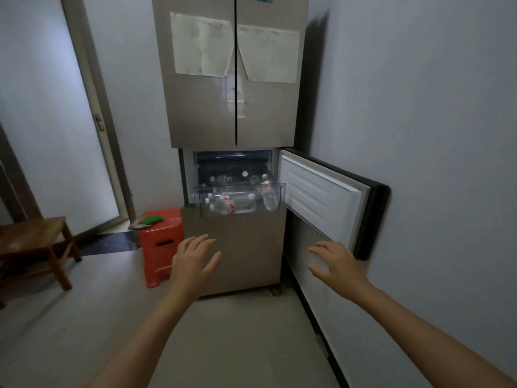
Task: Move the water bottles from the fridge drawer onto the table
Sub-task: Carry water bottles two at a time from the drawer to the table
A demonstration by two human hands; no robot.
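Water bottles (232,204) lie heaped against the front wall of the clear fridge drawer (240,187), one propped in its right front corner, beside the open compartment door (321,197). Left hand (195,261) and right hand (337,266) hover below the drawer, fingers spread and relaxed, holding nothing. The wooden table (33,239) stands well apart at the left.
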